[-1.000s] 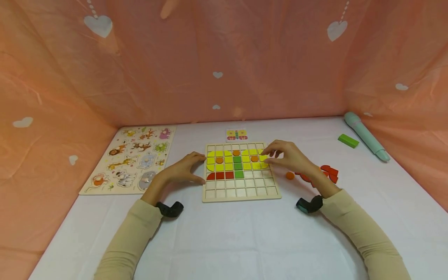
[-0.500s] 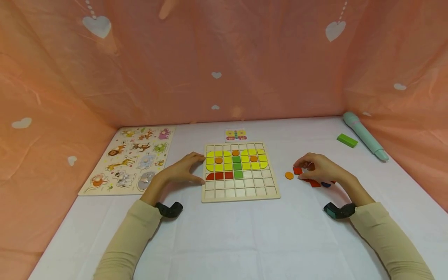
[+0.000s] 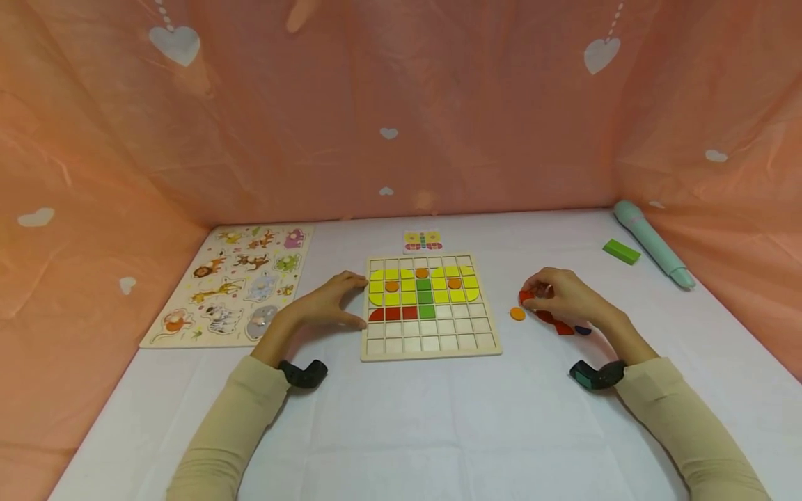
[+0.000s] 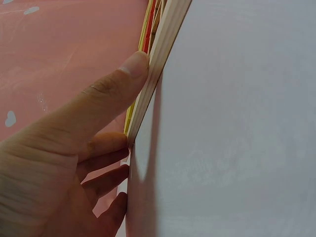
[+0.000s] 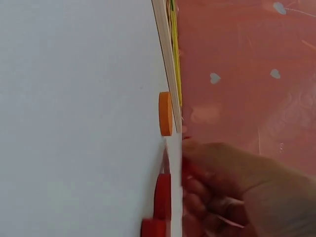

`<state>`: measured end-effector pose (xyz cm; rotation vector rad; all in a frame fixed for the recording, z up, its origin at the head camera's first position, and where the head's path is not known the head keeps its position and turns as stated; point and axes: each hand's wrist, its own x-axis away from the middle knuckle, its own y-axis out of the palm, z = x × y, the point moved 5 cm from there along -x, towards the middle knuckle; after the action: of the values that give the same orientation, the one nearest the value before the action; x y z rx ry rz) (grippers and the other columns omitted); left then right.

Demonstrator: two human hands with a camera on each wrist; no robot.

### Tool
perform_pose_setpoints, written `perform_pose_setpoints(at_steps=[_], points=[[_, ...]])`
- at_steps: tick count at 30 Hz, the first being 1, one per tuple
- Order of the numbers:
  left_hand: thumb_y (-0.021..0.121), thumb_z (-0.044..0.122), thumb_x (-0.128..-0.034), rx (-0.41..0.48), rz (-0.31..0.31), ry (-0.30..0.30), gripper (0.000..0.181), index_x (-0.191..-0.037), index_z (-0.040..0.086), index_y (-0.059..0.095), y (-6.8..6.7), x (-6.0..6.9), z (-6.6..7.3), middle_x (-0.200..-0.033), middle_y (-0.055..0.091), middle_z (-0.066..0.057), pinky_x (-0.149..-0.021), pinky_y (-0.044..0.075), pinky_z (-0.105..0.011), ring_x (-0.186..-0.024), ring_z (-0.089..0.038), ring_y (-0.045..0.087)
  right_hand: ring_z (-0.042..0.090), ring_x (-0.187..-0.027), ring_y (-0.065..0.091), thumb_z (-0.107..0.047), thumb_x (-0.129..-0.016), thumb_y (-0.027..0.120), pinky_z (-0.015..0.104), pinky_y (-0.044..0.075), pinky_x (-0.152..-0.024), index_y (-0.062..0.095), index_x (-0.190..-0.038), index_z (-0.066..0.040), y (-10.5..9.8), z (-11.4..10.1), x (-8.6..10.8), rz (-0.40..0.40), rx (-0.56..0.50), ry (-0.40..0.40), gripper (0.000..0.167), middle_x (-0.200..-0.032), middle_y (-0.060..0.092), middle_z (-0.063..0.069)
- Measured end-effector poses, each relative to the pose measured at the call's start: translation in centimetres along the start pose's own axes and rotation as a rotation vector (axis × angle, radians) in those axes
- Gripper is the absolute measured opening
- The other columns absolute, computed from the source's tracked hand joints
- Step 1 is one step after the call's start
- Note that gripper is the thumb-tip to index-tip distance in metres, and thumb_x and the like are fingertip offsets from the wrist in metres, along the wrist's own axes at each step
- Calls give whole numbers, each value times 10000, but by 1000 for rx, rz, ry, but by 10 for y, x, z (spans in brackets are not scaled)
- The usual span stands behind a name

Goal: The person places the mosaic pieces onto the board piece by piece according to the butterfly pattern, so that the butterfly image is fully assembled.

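Note:
A wooden grid board [image 3: 401,346] lies on the white table, bearing yellow, orange, green and red tiles. At its left edge, my left hand [image 3: 328,300] rests thumb and fingertips on the rim; the left wrist view shows the thumb [image 4: 134,64] on the wooden side. My right hand [image 3: 564,296], right of the board, pinches a red tile [image 3: 526,297] between thumb and fingers, raised off the table. Beneath that hand are more red tiles [image 3: 564,329] and a dark blue piece [image 3: 583,330]. An orange disc [image 3: 517,314] lies just left of them.
Behind the board is a small butterfly picture card [image 3: 422,241]. An animal puzzle board [image 3: 216,339] lies at the left. At the right are a green block [image 3: 622,252] and a mint-green microphone [image 3: 654,243]. A pink cloth [image 3: 501,139] hangs behind.
My right hand went from the board's right edge to the loose red pieces, then took hold of a red tile and lifted it slightly. The left hand has stayed at the board's edge.

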<state>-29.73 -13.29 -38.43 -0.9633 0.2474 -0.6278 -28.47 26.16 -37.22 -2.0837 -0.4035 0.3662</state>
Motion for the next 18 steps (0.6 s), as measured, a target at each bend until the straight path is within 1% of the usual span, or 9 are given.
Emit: perform_pose_setpoints(at_steps=[4, 7, 10, 13, 15, 18], points=[[798, 341, -720, 5, -3, -6, 844, -1378, -4, 396, 0, 0, 0, -1391, 376, -164, -1131, 198, -473, -1324, -314, 301, 173, -814, 536, -180, -801, 739, 258, 495, -695, 667, -1015, -37, 1, -17, -12, 65, -35, -65, 268, -897, 616, 27], [799, 338, -720, 12, -3, -8, 845, -1381, 4, 393, 1, -1, 0, -1396, 370, -157, -1133, 193, -469, -1331, -310, 292, 168, -828, 540, -168, -799, 741, 262, 496, -701, 668, -1026, -35, 6, -38, -22, 85, -60, -124, 272, -916, 632, 29], [798, 345, -720, 15, -2, -10, 845, -1383, 12, 394, 1, -1, -1, -1399, 367, -150, -1134, 190, -468, -1334, -306, 287, 162, -809, 549, -154, -787, 751, 261, 495, -684, 675, -1007, -33, 16, -59, -31, 76, -83, -192, 262, -900, 640, 26], [799, 343, -718, 15, -2, -9, 844, -1382, 12, 397, 1, -2, -1, -1399, 368, -148, -1135, 189, -465, -1335, -304, 287, 165, -784, 556, -153, -770, 767, 259, 493, -662, 683, -989, -30, 30, -78, -38, 48, -94, -248, 265, -893, 649, 27], [799, 336, -719, 11, -1, -4, 841, -1380, 8, 397, 1, -1, -2, -1399, 367, -152, -1134, 190, -469, -1333, -308, 288, 167, -783, 556, -162, -765, 772, 267, 491, -661, 687, -982, -30, 38, -87, -42, 28, -85, -269, 268, -901, 655, 31], [799, 323, -720, 5, 2, 4, 837, -1378, 0, 397, 1, -1, -1, -1402, 363, -158, -1134, 191, -470, -1334, -314, 286, 156, -810, 545, -204, -761, 777, 281, 477, -694, 695, -980, -55, 50, -96, -48, -3, -61, -272, 277, -920, 660, 15]])
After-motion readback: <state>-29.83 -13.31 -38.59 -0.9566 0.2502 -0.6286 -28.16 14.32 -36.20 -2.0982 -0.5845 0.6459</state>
